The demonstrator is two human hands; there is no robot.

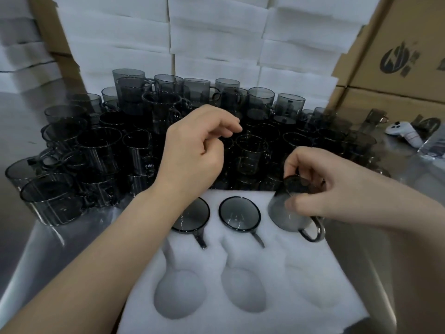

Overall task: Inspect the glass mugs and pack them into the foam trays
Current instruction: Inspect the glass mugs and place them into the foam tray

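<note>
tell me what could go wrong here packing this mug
The right hand holds the mug tilted at the far right pocket of the foam tray; it could seat crooked or slip.
The left hand hovers over the crowded pile of mugs; a careless reach could knock glass together.

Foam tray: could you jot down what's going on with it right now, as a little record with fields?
Tray: white foam tray, six pockets
Packed: left mug and middle mug, far row
In hand: third mug, tilted at the far right pocket, gripped by the right hand
Unfilled: near row's three pockets
Left hand: holds nothing, above the mug pile
</note>
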